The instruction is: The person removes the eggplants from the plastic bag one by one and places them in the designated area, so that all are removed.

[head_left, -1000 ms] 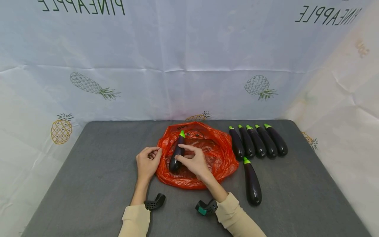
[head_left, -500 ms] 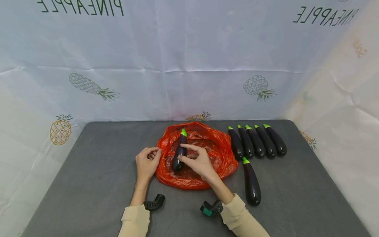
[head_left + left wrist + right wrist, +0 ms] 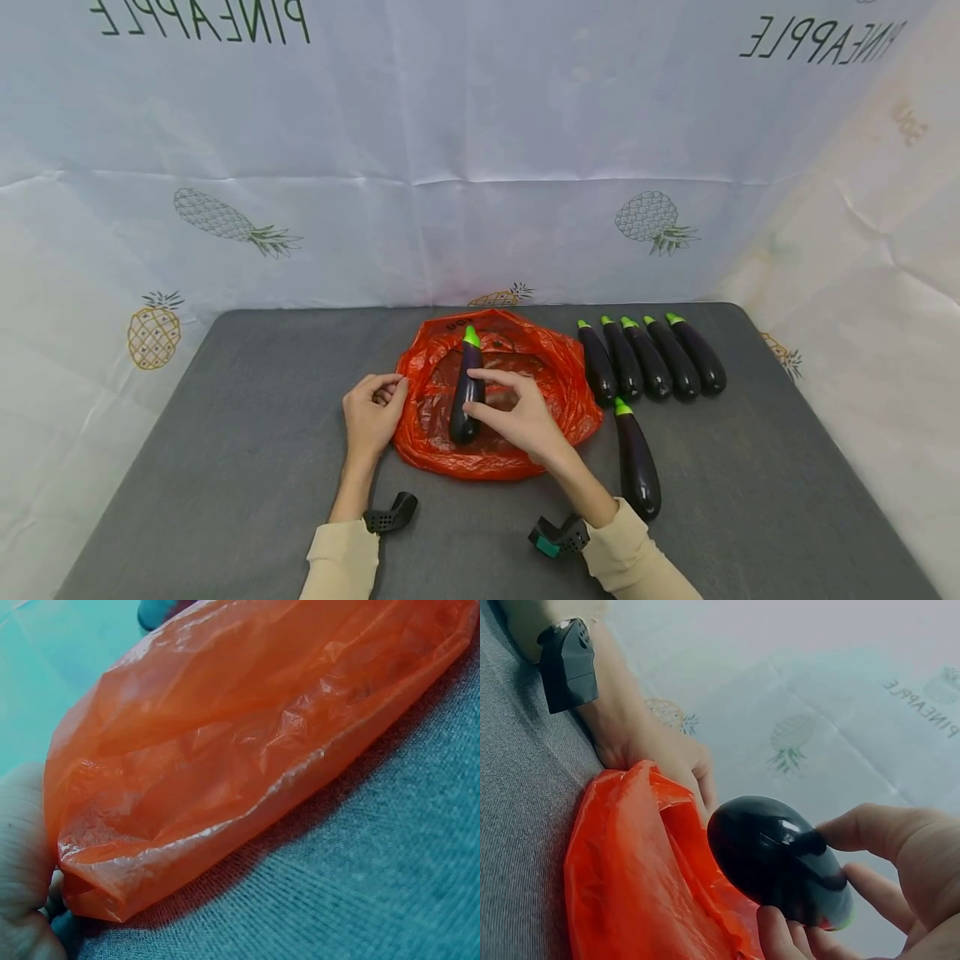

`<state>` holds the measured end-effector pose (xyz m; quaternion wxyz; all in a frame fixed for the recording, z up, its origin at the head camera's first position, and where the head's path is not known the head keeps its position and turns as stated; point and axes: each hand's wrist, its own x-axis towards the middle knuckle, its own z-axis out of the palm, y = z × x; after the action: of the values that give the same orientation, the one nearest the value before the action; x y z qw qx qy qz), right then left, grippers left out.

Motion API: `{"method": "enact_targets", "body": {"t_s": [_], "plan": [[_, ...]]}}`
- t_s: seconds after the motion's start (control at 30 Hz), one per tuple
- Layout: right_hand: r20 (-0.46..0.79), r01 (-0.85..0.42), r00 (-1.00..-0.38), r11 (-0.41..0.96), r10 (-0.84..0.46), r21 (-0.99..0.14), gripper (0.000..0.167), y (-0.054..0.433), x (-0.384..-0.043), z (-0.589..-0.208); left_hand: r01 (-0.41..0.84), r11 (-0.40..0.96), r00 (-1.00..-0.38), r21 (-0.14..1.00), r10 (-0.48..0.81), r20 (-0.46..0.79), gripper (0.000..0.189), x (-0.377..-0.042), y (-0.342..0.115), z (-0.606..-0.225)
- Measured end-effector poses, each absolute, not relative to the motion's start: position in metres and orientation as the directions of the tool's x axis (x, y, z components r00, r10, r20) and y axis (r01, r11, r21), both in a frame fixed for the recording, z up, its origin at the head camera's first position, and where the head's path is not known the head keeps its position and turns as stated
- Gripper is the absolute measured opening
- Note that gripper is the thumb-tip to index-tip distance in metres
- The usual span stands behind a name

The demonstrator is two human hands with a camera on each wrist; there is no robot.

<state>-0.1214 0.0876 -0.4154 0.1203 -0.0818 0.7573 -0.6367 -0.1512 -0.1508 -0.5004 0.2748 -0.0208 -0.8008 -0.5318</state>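
Observation:
An open red plastic bag (image 3: pixel 577 408) sits on the grey table, its mouth facing up. At its left rim my left hand (image 3: pixel 372 417) pinches the plastic; the left wrist view shows that hand (image 3: pixel 22 877) at the bag's gathered corner (image 3: pixel 112 889). Over the bag's mouth, my right hand (image 3: pixel 517 412) holds a dark purple eggplant (image 3: pixel 461 421) between thumb and fingers, green stem end pointing away from me. In the right wrist view the eggplant's rounded bottom (image 3: pixel 761 840) faces the camera, with the fingers (image 3: pixel 866 829) around its far part.
Several eggplants (image 3: pixel 630 358) lie side by side in a row right of the bag, stems toward the back. Another eggplant (image 3: pixel 637 462) lies nearer me, below that row. A white pineapple-print cloth (image 3: pixel 450 242) hangs behind the grey table (image 3: pixel 262 442).
My right hand has shifted a little to the right with the eggplant, from the left part of the bag's mouth toward its middle. The left hand keeps its place at the rim.

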Motion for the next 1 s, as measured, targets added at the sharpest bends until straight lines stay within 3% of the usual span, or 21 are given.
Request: {"method": "enact_targets", "body": {"t_s": [0.53,1.0], "plan": [[-0.073,0.002,-0.943,0.211,-0.326,-0.977,0.049,0.109,-0.105,-0.41,0.335,0.431,-0.842,0.838,-0.262,0.471,0.004,-0.152,-0.152,-0.502],[-0.081,0.001,-0.956,0.272,-0.283,-0.962,0.048,0.136,-0.095,-0.408,0.331,0.426,-0.848,0.842,-0.257,0.464,0.005,-0.152,-0.152,-0.503]]}}
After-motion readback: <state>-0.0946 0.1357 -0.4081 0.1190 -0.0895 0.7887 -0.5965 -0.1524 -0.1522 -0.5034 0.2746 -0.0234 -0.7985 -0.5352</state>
